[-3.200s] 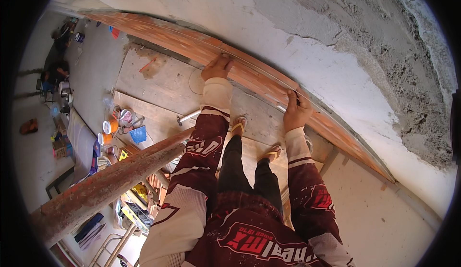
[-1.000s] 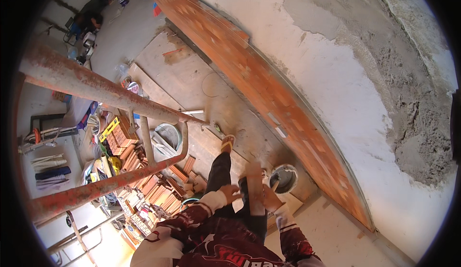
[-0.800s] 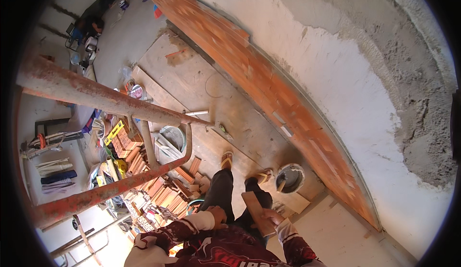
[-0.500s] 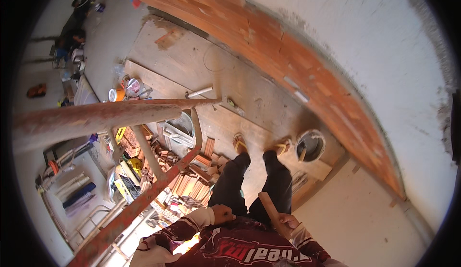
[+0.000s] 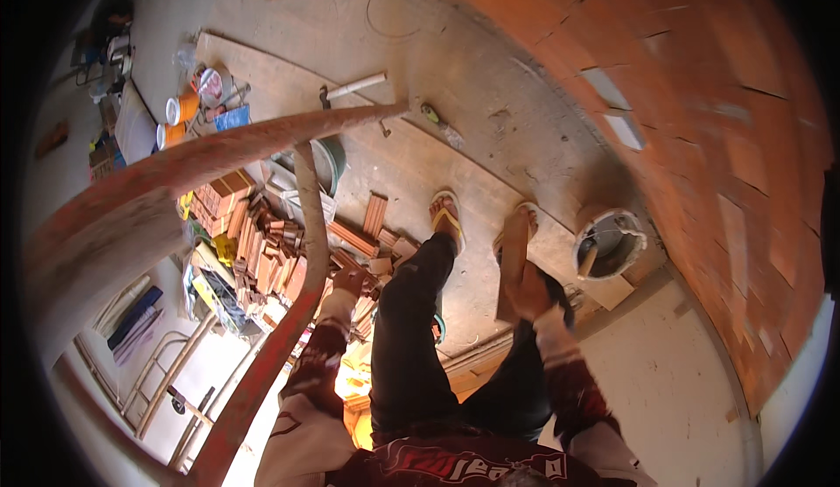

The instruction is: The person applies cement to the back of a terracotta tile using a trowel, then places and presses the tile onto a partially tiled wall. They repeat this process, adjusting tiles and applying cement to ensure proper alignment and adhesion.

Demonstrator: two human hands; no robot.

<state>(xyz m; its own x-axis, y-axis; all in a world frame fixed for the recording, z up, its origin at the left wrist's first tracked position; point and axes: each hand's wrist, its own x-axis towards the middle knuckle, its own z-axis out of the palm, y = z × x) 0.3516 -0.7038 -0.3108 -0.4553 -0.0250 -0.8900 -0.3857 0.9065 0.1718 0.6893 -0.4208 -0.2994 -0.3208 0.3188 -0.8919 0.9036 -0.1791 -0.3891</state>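
My right hand [image 5: 528, 296] is closed on a narrow, flat strip of wood [image 5: 514, 255], held upright in front of my right leg so that it partly covers that foot. My left hand [image 5: 350, 280] is lowered beside a curved red metal bar [image 5: 313, 224], over the pile of bricks. Its fingers are small and smeared, so whether they touch the bar is unclear. Both my feet, in yellow-strapped sandals [image 5: 446, 216], stand on a board. A bucket [image 5: 610, 244] with a wooden handle sticking up stands right of my feet.
A thick red pipe [image 5: 219, 154] crosses the left side. Stacked bricks [image 5: 271, 259] lie below left. A hammer [image 5: 354, 86] and a green-handled tool [image 5: 430, 114] lie on the boards ahead. A brick wall [image 5: 700, 137] rises on the right; orange buckets [image 5: 181, 109] stand far left.
Both hands have moved forward, away from my body; the left has gone left toward the bar, and the right carries the wood strip up over my leg. My view has tilted and shifted.
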